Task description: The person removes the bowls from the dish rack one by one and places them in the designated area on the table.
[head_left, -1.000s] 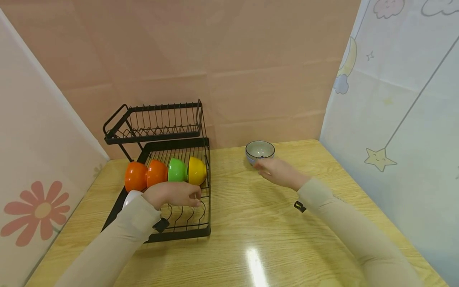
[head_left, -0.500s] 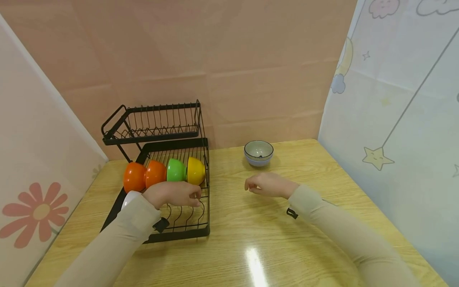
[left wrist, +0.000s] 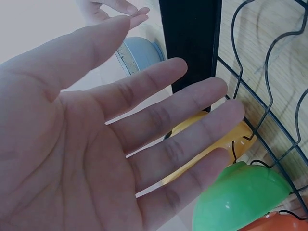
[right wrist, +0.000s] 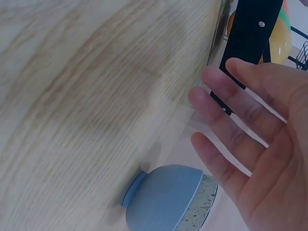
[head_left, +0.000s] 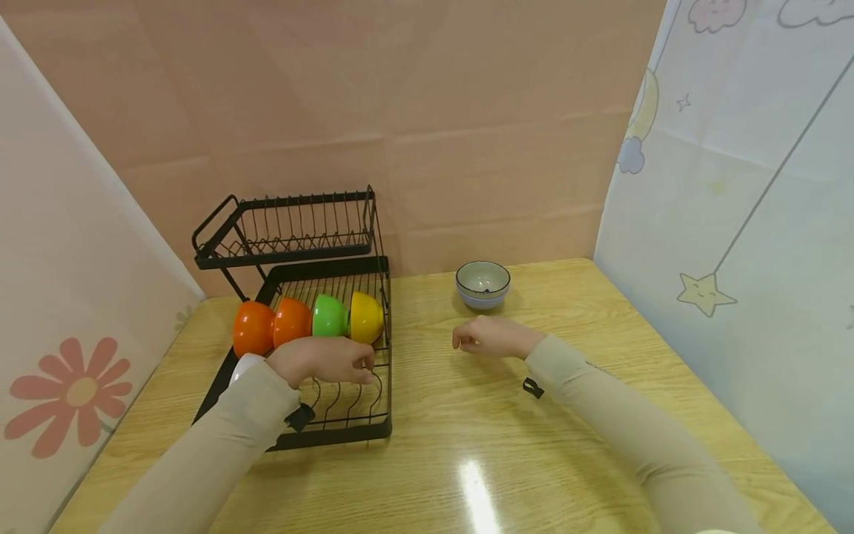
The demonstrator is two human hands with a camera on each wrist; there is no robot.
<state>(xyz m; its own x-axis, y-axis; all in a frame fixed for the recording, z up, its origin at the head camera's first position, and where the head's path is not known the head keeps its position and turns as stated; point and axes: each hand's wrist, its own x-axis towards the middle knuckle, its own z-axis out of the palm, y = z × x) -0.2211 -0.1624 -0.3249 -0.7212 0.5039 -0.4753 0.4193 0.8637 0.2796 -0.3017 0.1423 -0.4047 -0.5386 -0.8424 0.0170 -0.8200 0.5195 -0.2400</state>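
Withdrawn from the far blue bowl (head_left: 483,300), right of the dish rack (head_left: 333,436), the right hand (head_left: 491,337) is hovering empty and relaxed like the left hand (head_left: 325,360), seemingly pausing, any grip needing a reach.

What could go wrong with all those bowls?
The left grip is close to the green bowl, so it might knock it. The yellow bowl sits tilted right beside that, so both could shift. The right grip is near the blue bowl, so a careless swipe might tip it.
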